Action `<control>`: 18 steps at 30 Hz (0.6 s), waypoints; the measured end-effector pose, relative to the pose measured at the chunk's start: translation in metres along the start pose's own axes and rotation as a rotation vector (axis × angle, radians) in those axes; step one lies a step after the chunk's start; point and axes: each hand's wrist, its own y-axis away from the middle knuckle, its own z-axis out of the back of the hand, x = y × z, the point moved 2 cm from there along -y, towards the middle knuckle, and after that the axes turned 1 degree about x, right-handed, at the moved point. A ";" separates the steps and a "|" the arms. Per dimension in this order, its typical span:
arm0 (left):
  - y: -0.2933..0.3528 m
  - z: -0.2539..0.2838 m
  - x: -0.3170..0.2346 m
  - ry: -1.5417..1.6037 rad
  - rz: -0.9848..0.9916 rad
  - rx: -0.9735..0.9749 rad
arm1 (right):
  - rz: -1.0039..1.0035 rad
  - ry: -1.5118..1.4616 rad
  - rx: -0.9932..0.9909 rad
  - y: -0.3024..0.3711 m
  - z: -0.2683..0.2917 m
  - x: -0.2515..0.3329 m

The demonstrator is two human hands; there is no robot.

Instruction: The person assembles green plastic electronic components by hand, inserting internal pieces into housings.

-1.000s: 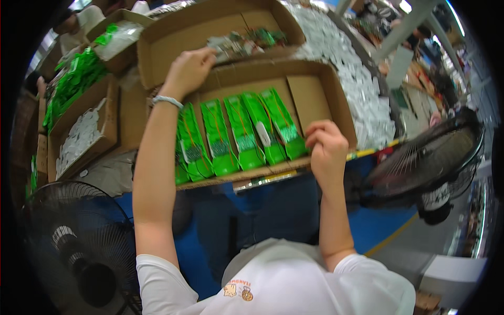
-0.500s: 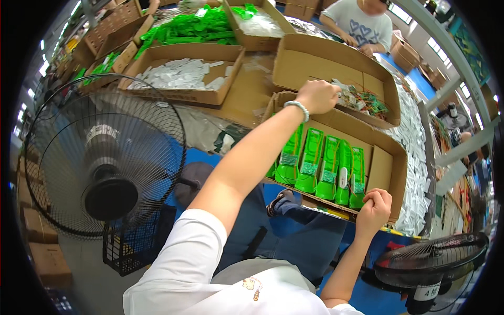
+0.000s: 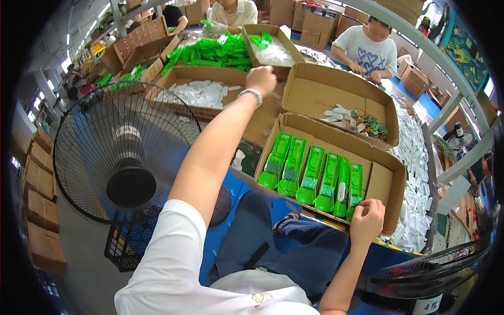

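Cardboard box [image 3: 379, 182] nearest; right hand [image 3: 367, 220] curled at front right corner, grip unclear; wired green shells [image 3: 316, 166] rowed inside. Snagged orange wires [image 3: 298, 152] could tug boards [image 3: 309, 183] loose. Farther: left hand [image 3: 261, 81] curled, contents hidden, near white pieces [image 3: 201, 94].

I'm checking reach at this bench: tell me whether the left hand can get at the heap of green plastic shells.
Probably yes: the left hand is stretched out near the heap of green plastic shells, whose top lies open and uncovered.
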 end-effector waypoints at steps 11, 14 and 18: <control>-0.034 0.031 0.088 -0.051 0.242 -0.078 | -0.043 -0.022 0.070 -0.004 0.000 0.002; -0.057 0.027 0.087 -0.048 0.194 -0.090 | -0.041 -0.032 0.083 -0.006 0.001 0.004; -0.096 0.012 0.067 -0.259 0.129 -0.032 | -0.030 -0.013 0.081 -0.007 0.002 0.001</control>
